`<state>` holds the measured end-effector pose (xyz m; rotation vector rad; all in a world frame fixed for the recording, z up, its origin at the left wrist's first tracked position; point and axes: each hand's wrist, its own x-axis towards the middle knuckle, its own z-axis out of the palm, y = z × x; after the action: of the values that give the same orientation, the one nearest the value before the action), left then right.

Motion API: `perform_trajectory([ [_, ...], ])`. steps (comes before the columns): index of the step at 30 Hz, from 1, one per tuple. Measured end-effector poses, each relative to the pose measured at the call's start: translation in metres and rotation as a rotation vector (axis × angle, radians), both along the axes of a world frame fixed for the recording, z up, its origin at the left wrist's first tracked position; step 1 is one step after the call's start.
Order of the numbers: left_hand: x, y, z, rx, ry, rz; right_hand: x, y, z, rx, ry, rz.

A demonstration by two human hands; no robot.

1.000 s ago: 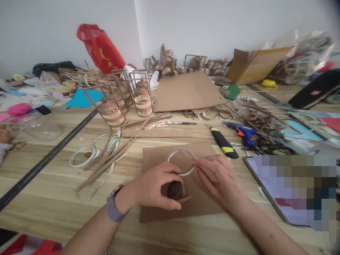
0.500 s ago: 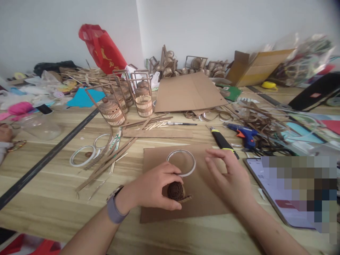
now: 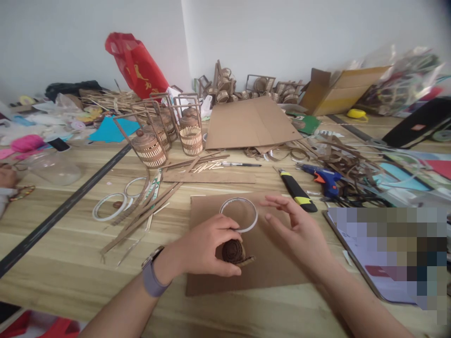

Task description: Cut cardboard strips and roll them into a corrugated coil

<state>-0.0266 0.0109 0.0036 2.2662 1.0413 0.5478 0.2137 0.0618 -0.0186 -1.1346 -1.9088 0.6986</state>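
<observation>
A small brown coil of wound strip [image 3: 232, 251] rests on a cardboard sheet [image 3: 275, 267], its loose end sticking out to the right. My left hand [image 3: 211, 246] curves round the coil from the left, thumb and fingers closed about it. Just beyond the coil lies a roll of white tape [image 3: 254, 220], close to the left fingertips. My right hand [image 3: 296, 227] hovers over the right side of the cardboard, fingers apart, with nothing in it. Past that hand lies a black and yellow utility knife [image 3: 294, 188].
Small woven baskets with handles [image 3: 192, 141] stand behind. A blue glue gun [image 3: 322, 176] and a tablet [image 3: 352, 253] lie at right. Brown strips [image 3: 151, 211] and more tape rolls [image 3: 109, 206] lie left. Another person's hand [image 3: 9, 178] shows at the far left edge.
My right hand has moved a little left, toward the tape roll, uncovering more of the knife. The tape roll has shifted slightly left. My left hand keeps its hold on the coil.
</observation>
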Motion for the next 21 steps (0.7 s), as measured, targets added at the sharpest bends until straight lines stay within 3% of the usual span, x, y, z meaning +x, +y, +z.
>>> perform_trajectory([
  [4, 0.002, 0.000, -0.001, 0.017, -0.001, -0.026, -0.004, -0.003, 0.002, 0.011, -0.060, -0.008],
  [14, 0.002, 0.001, 0.002, 0.071, 0.071, 0.119, -0.001, -0.002, 0.003, 0.136, -0.060, -0.140],
  [18, 0.005, -0.001, -0.002, 0.099, 0.110, 0.105, 0.004, 0.003, -0.003, 0.234, -0.127, -0.288],
  [21, 0.007, -0.002, -0.005, 0.120, 0.126, 0.085, 0.004, 0.002, -0.005, 0.413, -0.222, -0.221],
])
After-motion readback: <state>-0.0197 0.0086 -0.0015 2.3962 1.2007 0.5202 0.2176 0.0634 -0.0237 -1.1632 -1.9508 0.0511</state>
